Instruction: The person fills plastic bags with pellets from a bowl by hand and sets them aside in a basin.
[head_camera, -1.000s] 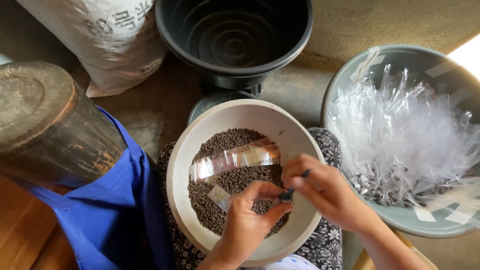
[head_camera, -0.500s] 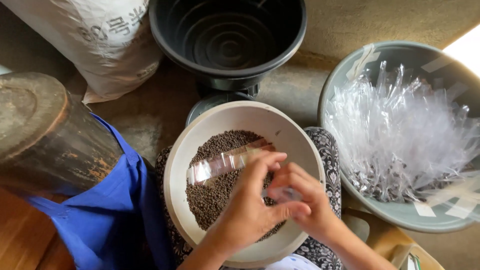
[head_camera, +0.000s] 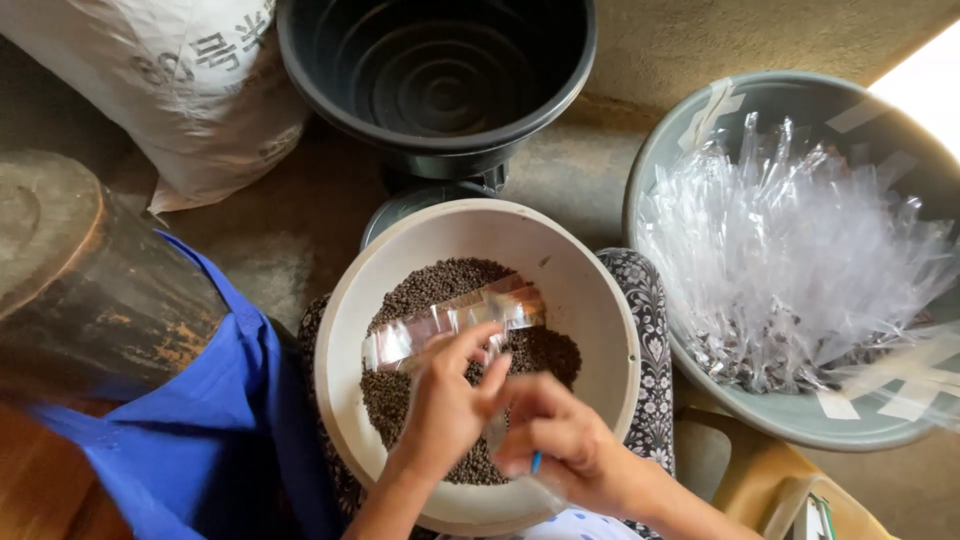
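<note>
A cream bowl (head_camera: 600, 330) half full of small dark pellets (head_camera: 430, 290) rests on my lap. A strip of clear plastic bags (head_camera: 450, 318) lies across the pellets. My left hand (head_camera: 445, 405) hovers over the bowl's near side, its fingers pinching a small clear bag (head_camera: 496, 425) that hangs between both hands. My right hand (head_camera: 560, 445) is curled against the same bag from the right, and a small blue tool tip (head_camera: 536, 462) pokes out under its fingers. What is inside the bag is hidden by the hands.
A grey-green basin (head_camera: 690, 120) at the right holds several filled clear bags (head_camera: 790, 260). A black tub (head_camera: 440, 80) stands behind the bowl, a white sack (head_camera: 170, 80) at the upper left. A rusty drum (head_camera: 90, 290) and blue cloth (head_camera: 200, 440) are on the left.
Both hands have shifted slightly left and closer together over the bowl. The right hand now presses against the bag that the left hand holds.
</note>
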